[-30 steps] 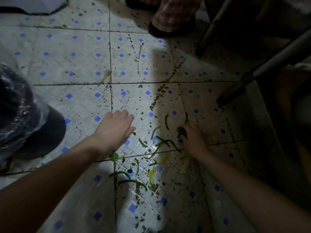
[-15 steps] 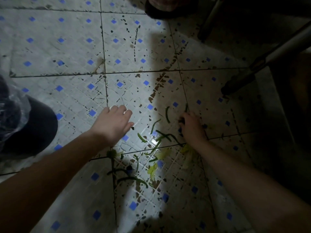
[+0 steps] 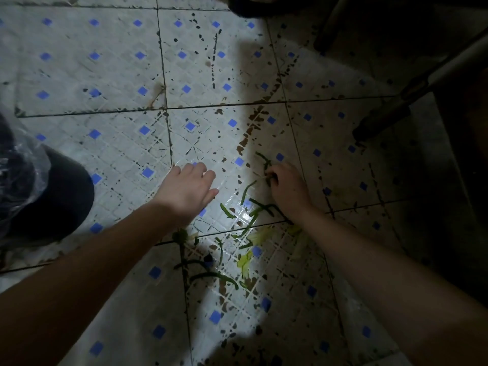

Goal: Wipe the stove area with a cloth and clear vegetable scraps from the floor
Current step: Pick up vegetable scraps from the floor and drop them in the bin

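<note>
Right hand [image 3: 287, 190] is seen with fingers curled, pinching the near end of a green strip [image 3: 265, 162] whose long axis runs away from the person over the tiled floor [image 3: 105, 75]. The left hand [image 3: 188, 191] is spread flat and relaxed over the tiles, holding nothing. The other vegetable scraps [image 3: 245, 260] are scattered between the two forearms, on the person's side of both hands. The nearest loose strip [image 3: 247, 192], laid almost front to back, is found just left of the right hand, which is judged the nearer.
</note>
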The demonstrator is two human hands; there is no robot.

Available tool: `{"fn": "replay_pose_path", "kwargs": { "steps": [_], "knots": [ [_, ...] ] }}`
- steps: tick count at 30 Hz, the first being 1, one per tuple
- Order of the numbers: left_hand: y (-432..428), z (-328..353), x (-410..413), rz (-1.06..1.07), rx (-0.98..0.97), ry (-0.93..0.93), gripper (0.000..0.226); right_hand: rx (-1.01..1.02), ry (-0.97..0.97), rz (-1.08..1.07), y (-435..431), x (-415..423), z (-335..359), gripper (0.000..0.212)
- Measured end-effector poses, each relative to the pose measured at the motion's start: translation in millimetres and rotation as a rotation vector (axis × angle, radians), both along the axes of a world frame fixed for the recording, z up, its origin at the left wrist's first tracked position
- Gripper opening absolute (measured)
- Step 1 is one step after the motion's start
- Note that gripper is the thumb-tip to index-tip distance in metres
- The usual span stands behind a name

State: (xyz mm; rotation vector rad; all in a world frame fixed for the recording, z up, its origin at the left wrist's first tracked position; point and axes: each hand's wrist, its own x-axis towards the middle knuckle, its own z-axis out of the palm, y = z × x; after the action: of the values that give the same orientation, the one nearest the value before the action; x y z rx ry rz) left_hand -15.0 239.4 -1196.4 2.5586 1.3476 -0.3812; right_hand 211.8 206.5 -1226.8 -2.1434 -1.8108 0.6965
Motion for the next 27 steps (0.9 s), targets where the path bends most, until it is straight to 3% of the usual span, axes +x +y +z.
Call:
{"fn": "replay_pose_path", "kwargs": {
  "steps": [5, 11, 19, 27],
  "knots": [
    [0, -3, -7, 0.024, 0.004, 0.014, 0.040, 0.017, 0.006, 0.000, 5, -9, -4, 0.019],
    [-2, -5, -17, 0.026, 0.033, 0.025, 0.040, -0.033, 0.083, -0.231, 9, -13, -7, 0.061],
    [-2, -6, -27, 0.024, 0.034, 0.014, 0.040, -0.096, 0.124, -0.239, 15, -23, -10, 0.024],
    [-3, -2, -26, 0.028, 0.016, 0.027, 0.041, -0.070, 0.098, -0.147, 8, -18, -4, 0.021]
  ]
}}
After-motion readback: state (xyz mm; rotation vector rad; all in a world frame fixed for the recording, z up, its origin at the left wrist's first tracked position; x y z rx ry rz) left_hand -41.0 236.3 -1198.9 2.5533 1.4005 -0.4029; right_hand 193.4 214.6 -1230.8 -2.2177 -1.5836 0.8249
